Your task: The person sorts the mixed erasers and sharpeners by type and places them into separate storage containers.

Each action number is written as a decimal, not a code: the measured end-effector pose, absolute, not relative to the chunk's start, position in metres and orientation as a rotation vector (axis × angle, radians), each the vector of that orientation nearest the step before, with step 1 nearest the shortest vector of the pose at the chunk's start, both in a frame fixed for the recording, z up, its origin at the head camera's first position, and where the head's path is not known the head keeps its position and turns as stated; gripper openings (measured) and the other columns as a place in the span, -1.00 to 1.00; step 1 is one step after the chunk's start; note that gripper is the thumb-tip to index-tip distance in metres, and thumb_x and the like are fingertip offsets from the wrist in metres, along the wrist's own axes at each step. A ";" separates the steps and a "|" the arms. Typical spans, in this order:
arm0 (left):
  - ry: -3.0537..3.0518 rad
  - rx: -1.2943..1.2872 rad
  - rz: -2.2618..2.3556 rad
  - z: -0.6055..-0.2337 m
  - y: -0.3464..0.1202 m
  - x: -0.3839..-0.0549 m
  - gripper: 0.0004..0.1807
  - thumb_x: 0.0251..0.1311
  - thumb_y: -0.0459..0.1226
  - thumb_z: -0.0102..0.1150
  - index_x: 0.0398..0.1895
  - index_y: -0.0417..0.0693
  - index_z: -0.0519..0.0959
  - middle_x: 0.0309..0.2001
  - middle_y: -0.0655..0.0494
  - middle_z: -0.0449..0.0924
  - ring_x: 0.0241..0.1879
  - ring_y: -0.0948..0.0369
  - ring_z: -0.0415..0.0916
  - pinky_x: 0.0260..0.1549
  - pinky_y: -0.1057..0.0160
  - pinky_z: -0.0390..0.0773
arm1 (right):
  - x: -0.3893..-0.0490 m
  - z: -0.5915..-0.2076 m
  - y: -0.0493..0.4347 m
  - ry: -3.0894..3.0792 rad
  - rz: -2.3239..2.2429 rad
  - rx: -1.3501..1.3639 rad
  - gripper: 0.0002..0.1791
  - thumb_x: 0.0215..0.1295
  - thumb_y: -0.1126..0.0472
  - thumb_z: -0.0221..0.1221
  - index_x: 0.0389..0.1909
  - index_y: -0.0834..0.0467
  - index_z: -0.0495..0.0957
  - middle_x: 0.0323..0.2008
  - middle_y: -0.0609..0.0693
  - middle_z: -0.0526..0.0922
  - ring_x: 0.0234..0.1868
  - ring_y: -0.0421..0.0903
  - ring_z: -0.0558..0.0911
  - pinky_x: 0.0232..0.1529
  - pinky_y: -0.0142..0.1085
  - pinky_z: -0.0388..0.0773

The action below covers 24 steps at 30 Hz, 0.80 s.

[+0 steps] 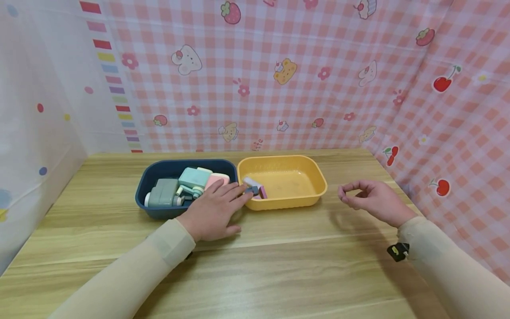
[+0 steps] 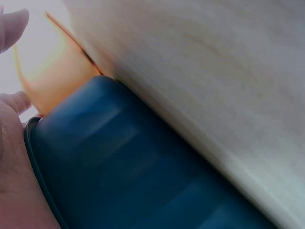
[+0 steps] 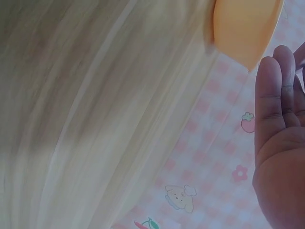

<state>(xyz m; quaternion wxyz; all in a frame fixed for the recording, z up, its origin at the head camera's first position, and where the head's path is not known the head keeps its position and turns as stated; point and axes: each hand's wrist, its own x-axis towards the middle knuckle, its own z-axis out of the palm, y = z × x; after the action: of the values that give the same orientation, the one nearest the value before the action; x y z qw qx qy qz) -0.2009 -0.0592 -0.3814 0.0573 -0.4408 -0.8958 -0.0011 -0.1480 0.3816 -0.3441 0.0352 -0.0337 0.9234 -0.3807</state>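
My left hand point(image 1: 217, 210) lies palm down with fingers extended over the front right corner of the navy blue basket point(image 1: 145, 208). Its fingertips reach across to the left end of the yellow basket point(image 1: 295, 204). Inside the navy basket are a grey-green bottle-like item point(image 1: 164, 192), a mint-coloured boxy item point(image 1: 195, 177) and a pink item point(image 1: 217, 178), partly covered by the hand. Small white, dark blue and purple pieces point(image 1: 263, 192) sit at the yellow basket's left end. Right of that basket, my right hand point(image 1: 372, 199) hovers above the table, fingers loosely bent, nothing visible in it.
The two baskets stand side by side toward the back of the wooden table point(image 1: 255, 266). A pink checked cloth point(image 1: 255, 88) with cartoon prints hangs behind and along the right. White cloth point(image 1: 40, 110) with coloured dots hangs on the left.
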 end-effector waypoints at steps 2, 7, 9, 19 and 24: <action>-2.715 -1.335 -0.001 -0.381 -0.059 -0.201 -0.03 0.28 0.26 0.30 0.66 0.14 0.23 0.65 0.05 0.22 0.63 0.01 0.15 0.65 -0.17 0.00 | -0.149 -0.344 0.379 2.837 -1.184 -0.105 -0.57 0.40 -0.13 0.35 0.09 0.08 0.70 0.07 0.07 0.80 -0.09 0.00 0.81 -0.11 -0.29 0.72; -2.717 -1.335 -0.008 -0.381 -0.059 -0.201 -0.04 0.27 0.26 0.30 0.66 0.12 0.24 0.65 0.05 0.22 0.63 0.00 0.15 0.65 -0.17 0.00 | -0.152 -0.346 0.374 2.820 -1.249 -0.134 -0.60 0.42 -0.08 0.35 0.08 0.11 0.69 0.09 0.08 0.79 -0.08 -0.07 0.81 -0.11 -0.31 0.73; -2.718 -1.334 -0.010 -0.382 -0.059 -0.201 -0.03 0.27 0.26 0.31 0.66 0.12 0.24 0.65 0.05 0.23 0.63 0.00 0.15 0.65 -0.18 0.00 | -0.154 -0.346 0.372 2.794 -1.301 -0.151 -0.62 0.44 -0.02 0.35 0.09 0.16 0.68 0.12 0.13 0.77 -0.06 -0.12 0.81 -0.10 -0.31 0.74; -2.706 -1.333 -0.012 -0.383 -0.059 -0.201 -0.03 0.26 0.26 0.31 0.65 0.12 0.25 0.64 0.05 0.25 0.63 0.00 0.16 0.65 -0.17 0.00 | -0.160 -0.347 0.359 2.723 -1.419 -0.175 -0.62 0.45 0.07 0.34 0.10 0.26 0.66 0.16 0.18 0.73 -0.09 -0.20 0.80 -0.11 -0.31 0.75; -2.701 -1.333 -0.013 -0.383 -0.059 -0.201 -0.04 0.27 0.25 0.31 0.65 0.11 0.25 0.63 0.04 0.25 0.63 0.00 0.16 0.65 -0.17 0.00 | -0.162 -0.346 0.349 2.720 -1.432 -0.166 -0.61 0.43 0.02 0.36 0.08 0.22 0.67 0.17 0.20 0.73 -0.10 -0.09 0.79 -0.10 -0.31 0.74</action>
<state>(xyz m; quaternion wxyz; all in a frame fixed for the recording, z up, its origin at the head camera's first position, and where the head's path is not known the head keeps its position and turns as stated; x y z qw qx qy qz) -0.2012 -0.0595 -0.3830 0.0649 -0.4415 -0.8949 -0.0041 -0.1622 0.3491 -0.3456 0.0314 -0.0538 0.8831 -0.4650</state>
